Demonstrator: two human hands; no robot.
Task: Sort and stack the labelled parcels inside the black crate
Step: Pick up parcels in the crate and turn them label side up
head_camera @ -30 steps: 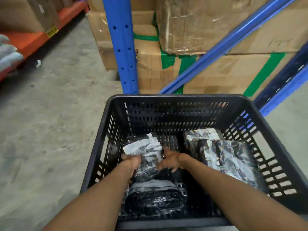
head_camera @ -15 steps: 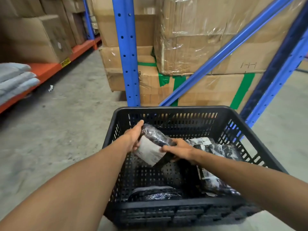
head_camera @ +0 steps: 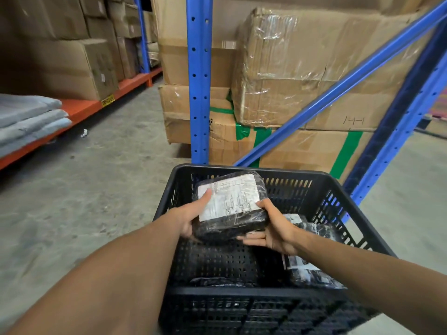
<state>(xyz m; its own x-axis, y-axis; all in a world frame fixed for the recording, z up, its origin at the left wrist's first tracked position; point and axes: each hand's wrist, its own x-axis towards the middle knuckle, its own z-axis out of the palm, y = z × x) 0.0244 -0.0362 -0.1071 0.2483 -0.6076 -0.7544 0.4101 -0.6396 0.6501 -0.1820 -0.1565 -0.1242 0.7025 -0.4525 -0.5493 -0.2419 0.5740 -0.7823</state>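
A black perforated crate (head_camera: pixel 251 170) stands on the concrete floor in front of me. Both hands hold one black-wrapped parcel (head_camera: pixel 232 217) above the crate's middle, its white label facing up. My left hand (head_camera: pixel 191 215) grips its left edge, thumb on the label. My right hand (head_camera: pixel 271 229) supports its right corner from below. More labelled black parcels (head_camera: pixel 307 269) lie stacked along the crate's right side. Another dark parcel (head_camera: pixel 217 281) lies at the near left of the crate floor, mostly hidden by the rim.
A blue rack upright (head_camera: pixel 198 81) and diagonal brace (head_camera: pixel 338 88) rise just behind the crate, with taped cardboard boxes (head_camera: pixel 302 68) stacked behind them. An orange shelf (head_camera: pixel 79 110) with grey folded pads (head_camera: pixel 26 117) runs along the left. Bare concrete floor (head_camera: pixel 96 189) lies left of the crate.
The parcel has been lifted off the crate floor and turned label-up between both hands. The view has tilted upward and pulled back.
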